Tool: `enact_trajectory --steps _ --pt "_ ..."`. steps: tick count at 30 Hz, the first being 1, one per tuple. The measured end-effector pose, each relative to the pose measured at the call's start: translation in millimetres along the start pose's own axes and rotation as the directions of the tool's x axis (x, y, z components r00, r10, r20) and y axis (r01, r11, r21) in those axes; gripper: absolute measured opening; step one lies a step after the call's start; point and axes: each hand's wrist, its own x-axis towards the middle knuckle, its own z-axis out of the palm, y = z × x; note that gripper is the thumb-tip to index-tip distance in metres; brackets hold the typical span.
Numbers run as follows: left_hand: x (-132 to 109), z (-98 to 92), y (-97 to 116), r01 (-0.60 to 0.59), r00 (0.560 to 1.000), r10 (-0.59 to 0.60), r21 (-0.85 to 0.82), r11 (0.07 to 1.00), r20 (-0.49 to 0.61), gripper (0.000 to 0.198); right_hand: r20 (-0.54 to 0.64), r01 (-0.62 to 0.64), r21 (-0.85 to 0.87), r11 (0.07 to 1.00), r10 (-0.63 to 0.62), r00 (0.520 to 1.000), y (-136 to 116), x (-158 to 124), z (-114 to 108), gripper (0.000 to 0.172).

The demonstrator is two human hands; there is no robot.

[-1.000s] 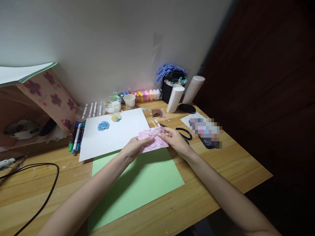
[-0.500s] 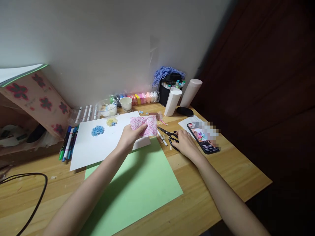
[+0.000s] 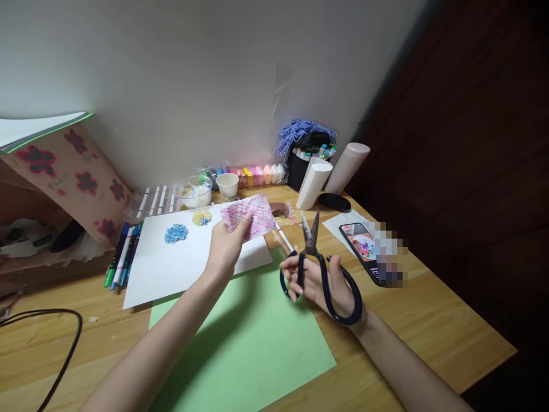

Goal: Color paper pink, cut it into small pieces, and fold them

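Observation:
My left hand [image 3: 225,247] pinches a small piece of paper scribbled over in pink [image 3: 252,215] and holds it up above a white sheet [image 3: 189,254]. My right hand [image 3: 319,280] grips black scissors [image 3: 315,269] by their big loop handles, blades pointing up and away, a little to the right of the pink paper. Two fluffy tufts lie on the white sheet, one blue [image 3: 176,233] and one yellow [image 3: 201,217]. A green sheet [image 3: 244,349] lies under both hands on the wooden desk [image 3: 429,320].
A phone [image 3: 364,249] lies to the right. Markers [image 3: 122,254] sit left of the white sheet. A paper cup [image 3: 227,185], a clear bowl [image 3: 192,191], coloured clay tubs [image 3: 257,171], a marker holder [image 3: 311,157] and two cylinders [image 3: 315,183] line the wall. A black cable [image 3: 64,355] loops at left.
My right hand let go of the pink paper, reached for the scissors on the desk and lifted them upright. My left hand kept the pink paper, moving it up and left.

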Motion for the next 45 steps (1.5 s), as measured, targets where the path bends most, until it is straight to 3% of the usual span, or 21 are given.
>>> enact_trajectory --steps 5,10,18,38,45 --pt "-2.4 2.3 1.9 -0.028 0.999 0.028 0.001 1.000 -0.014 0.036 0.158 -0.107 -0.090 0.990 0.120 0.980 21.4 -7.6 11.3 0.081" --pt "-9.3 7.1 -0.3 -0.016 1.000 0.015 0.052 0.999 0.025 0.037 0.108 -0.060 -0.253 0.966 0.089 0.990 25.5 -10.7 15.8 0.085" --pt "-15.0 10.5 -5.6 -0.013 1.000 0.012 0.180 0.984 0.006 0.038 0.080 0.019 -0.337 0.941 0.009 0.997 32.7 -6.5 12.7 0.082" --pt "-14.2 8.6 -6.3 0.001 1.000 -0.005 0.138 0.990 0.029 0.039 0.000 0.028 -0.301 0.953 -0.029 1.000 42.5 -3.8 5.6 0.074" --pt "-13.5 8.5 -3.6 0.009 0.999 -0.015 0.130 0.991 0.048 0.040 0.045 0.036 -0.287 0.957 -0.025 0.999 42.2 -3.3 4.0 0.077"
